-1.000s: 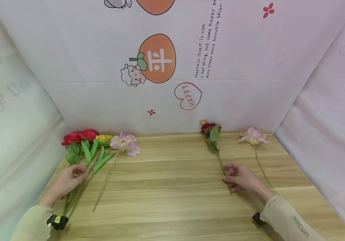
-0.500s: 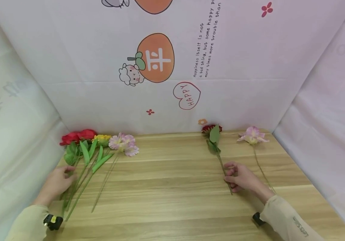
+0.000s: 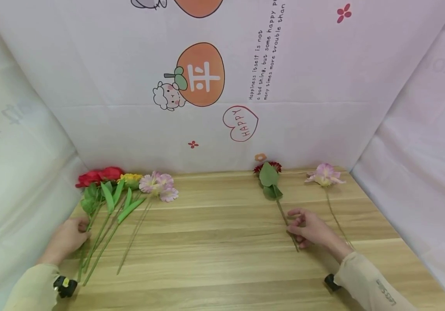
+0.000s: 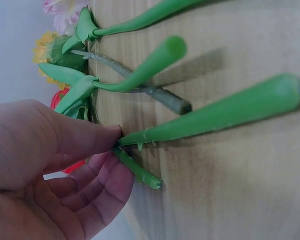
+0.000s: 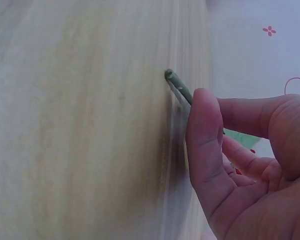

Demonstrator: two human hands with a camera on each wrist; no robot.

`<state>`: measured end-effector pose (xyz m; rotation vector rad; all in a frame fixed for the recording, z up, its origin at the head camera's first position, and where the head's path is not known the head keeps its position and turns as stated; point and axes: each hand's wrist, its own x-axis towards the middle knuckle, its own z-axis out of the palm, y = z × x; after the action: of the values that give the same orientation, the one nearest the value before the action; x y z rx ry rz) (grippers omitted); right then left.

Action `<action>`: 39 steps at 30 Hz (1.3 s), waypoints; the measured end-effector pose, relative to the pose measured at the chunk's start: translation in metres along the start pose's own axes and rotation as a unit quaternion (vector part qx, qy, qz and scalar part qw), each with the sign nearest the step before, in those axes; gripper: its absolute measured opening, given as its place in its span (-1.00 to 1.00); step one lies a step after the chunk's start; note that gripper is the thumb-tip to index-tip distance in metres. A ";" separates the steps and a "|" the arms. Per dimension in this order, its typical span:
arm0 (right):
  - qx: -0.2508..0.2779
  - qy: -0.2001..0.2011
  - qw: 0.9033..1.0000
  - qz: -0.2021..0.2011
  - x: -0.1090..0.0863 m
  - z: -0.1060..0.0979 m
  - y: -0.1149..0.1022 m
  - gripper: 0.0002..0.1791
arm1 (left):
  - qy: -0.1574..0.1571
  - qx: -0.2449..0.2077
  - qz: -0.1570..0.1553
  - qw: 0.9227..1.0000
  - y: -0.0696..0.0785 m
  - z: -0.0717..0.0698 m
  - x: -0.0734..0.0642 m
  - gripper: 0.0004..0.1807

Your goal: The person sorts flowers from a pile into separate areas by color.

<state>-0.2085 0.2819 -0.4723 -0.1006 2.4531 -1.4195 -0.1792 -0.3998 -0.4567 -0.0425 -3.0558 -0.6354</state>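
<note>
At the left of the head view my left hand (image 3: 66, 238) pinches a green stem (image 4: 205, 117) between thumb and a fingertip; a second, shorter stem end (image 4: 142, 172) shows at the same fingertips. These stems run toward the red artificial flowers (image 3: 103, 174); which bloom belongs to which stem is hard to tell. On the right, my right hand (image 3: 312, 231) pinches the stem (image 5: 179, 86) of a dark red artificial flower (image 3: 269, 175), whose leaves face up and cover part of the bloom. That stem's cut end sticks out past the thumb in the right wrist view.
Beside the red flowers lie a yellow flower (image 3: 130, 179) and a pink-white flower (image 3: 160, 185), with leafy green stems (image 3: 107, 239) toward the front. Another pink flower (image 3: 325, 175) lies at the far right of the wooden table (image 3: 206, 242). White printed cloth (image 3: 304, 86) encloses the back and sides.
My left hand has moved left, off the leafy green stems, to the leftmost stems. The dark red flower has turned slightly and its bloom has shifted left, while my right hand stays nearly in place.
</note>
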 end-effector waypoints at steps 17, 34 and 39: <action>0.001 0.005 1.000 -0.004 -0.001 0.002 -0.001 -0.47 | -0.015 0.018 -0.007 1.000 -0.002 0.001 0.003 -0.59; 0.001 0.001 1.000 -0.005 -0.001 0.003 -0.007 -0.58 | -0.035 -0.034 -0.020 0.999 0.003 -0.011 0.002 -0.55; 0.003 -0.002 1.000 -0.008 -0.001 0.003 -0.010 -0.58 | -0.033 -0.065 -0.026 0.997 0.012 -0.015 0.001 -0.49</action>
<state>-0.2074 0.2744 -0.4649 -0.1206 2.4500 -1.4323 -0.1799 -0.3950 -0.4384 0.0147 -3.0834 -0.8512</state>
